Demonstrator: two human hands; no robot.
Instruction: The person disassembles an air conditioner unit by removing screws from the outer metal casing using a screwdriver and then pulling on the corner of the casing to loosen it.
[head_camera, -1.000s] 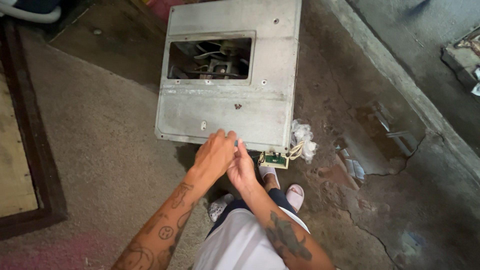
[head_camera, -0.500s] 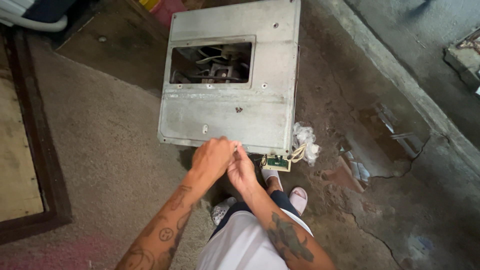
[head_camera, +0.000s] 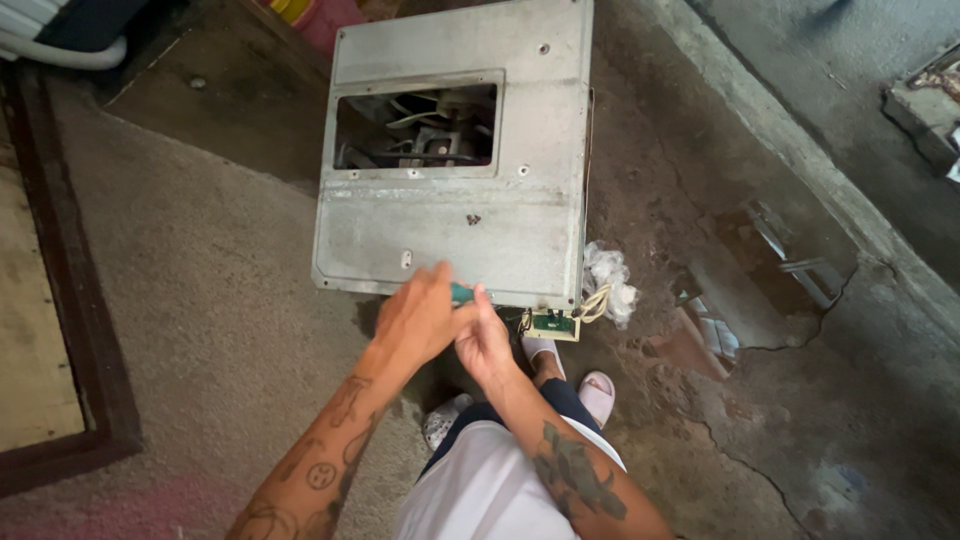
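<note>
Nearest, white shorts and two pale shoes (head_camera: 597, 392) showed above the concrete floor (head_camera: 190, 300). The left hand (head_camera: 418, 318) and right hand (head_camera: 482, 340) met at the near edge of a grey metal casing (head_camera: 450, 225). The left fingers were closed on a green tool (head_camera: 462, 294); the right hand touched it, though its grip could not be told. Just right hung a small circuit board (head_camera: 553, 324) with wires, then crumpled plastic (head_camera: 607, 280). Farther off, a rectangular opening (head_camera: 415, 125) showed parts inside.
</note>
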